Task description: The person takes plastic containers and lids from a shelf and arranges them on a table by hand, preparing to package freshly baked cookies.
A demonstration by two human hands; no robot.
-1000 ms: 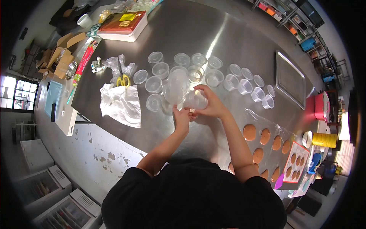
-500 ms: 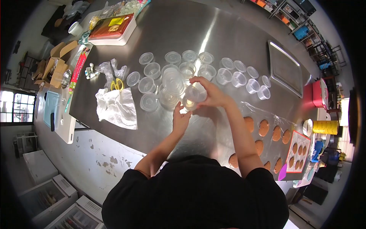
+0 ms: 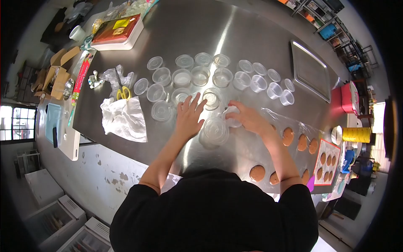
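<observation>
My left hand (image 3: 189, 117) is open, fingers spread over the clear cups in the middle of the steel table, near a round cup (image 3: 211, 99). My right hand (image 3: 247, 118) has its fingers curled round a clear plastic cup (image 3: 232, 116). Between my hands and nearer to me lies a stack of clear lids (image 3: 215, 131). More cups (image 3: 222, 77) and flat lids (image 3: 203, 59) stand in rows beyond my hands. Smaller cups (image 3: 258, 83) stand to the right.
Yellow-handled scissors (image 3: 124, 93) and a white cloth (image 3: 123, 119) lie at the left. A metal tray (image 3: 311, 71) is at the right. Brown discs (image 3: 257, 173) lie near the front right. A red-topped box (image 3: 117, 32) sits at the back left.
The lid stack has moved from among the cups to the near side of my hands. My left hand has moved left and spread its fingers; my right hand has shifted right with a cup.
</observation>
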